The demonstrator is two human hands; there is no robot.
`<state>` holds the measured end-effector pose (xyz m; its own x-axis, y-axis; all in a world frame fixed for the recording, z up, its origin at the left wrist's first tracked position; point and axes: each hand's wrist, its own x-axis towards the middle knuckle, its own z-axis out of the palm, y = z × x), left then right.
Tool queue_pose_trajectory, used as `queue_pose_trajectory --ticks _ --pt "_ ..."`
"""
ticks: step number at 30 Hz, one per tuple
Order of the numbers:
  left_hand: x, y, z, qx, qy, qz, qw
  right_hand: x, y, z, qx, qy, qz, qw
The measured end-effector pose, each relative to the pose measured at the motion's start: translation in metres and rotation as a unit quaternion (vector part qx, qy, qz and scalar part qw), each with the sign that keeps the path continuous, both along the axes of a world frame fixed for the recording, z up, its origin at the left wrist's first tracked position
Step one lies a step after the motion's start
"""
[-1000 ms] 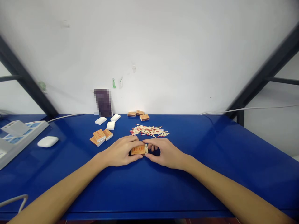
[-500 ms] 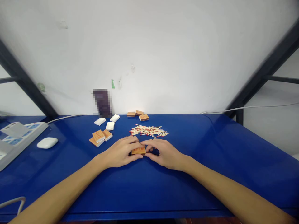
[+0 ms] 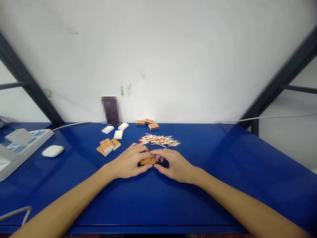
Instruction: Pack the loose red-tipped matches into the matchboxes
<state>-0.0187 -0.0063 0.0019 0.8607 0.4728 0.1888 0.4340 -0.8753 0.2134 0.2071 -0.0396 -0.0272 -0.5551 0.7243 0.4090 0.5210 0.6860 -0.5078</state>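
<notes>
Left hand and right hand meet at the table's middle, fingers closed on either end of an orange matchbox held just above the blue table; its contents are hidden. Left of the hands, stacked matchboxes. Beyond, a pile of loose matches; three empty white trays; three more boxes by the white wall. Far left: a white case and a power strip.

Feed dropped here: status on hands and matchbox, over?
Left hand and right hand both gripping the matchbox. Loose matches piled just beyond, not touching. Nothing blocking.
</notes>
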Motion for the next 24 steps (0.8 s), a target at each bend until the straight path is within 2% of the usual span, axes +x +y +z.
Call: queue_pose_trajectory --ticks 4,8,12,14,21,24 --pt "-0.005 0.002 0.004 0.039 0.019 0.005 0.999 0.004 -0.001 0.008 0.014 0.020 -0.050 0.998" --pt "-0.016 0.007 0.012 0.075 0.031 0.046 0.996 0.014 0.006 0.013 0.024 0.090 -0.081 0.992" --pt "-0.023 0.012 0.016 0.064 0.039 0.079 0.994 0.025 0.021 0.015 0.050 0.018 -0.236 0.970" --pt "-0.025 0.014 0.016 0.060 0.044 0.085 0.994 0.029 0.027 0.014 0.043 -0.033 -0.278 0.959" --pt "-0.030 0.019 0.013 0.084 0.043 0.075 0.993 0.026 0.027 0.009 0.025 -0.102 -0.265 0.959" --pt "-0.032 0.022 0.015 0.116 0.035 0.105 0.987 0.025 0.026 0.006 0.026 -0.120 -0.252 0.960"
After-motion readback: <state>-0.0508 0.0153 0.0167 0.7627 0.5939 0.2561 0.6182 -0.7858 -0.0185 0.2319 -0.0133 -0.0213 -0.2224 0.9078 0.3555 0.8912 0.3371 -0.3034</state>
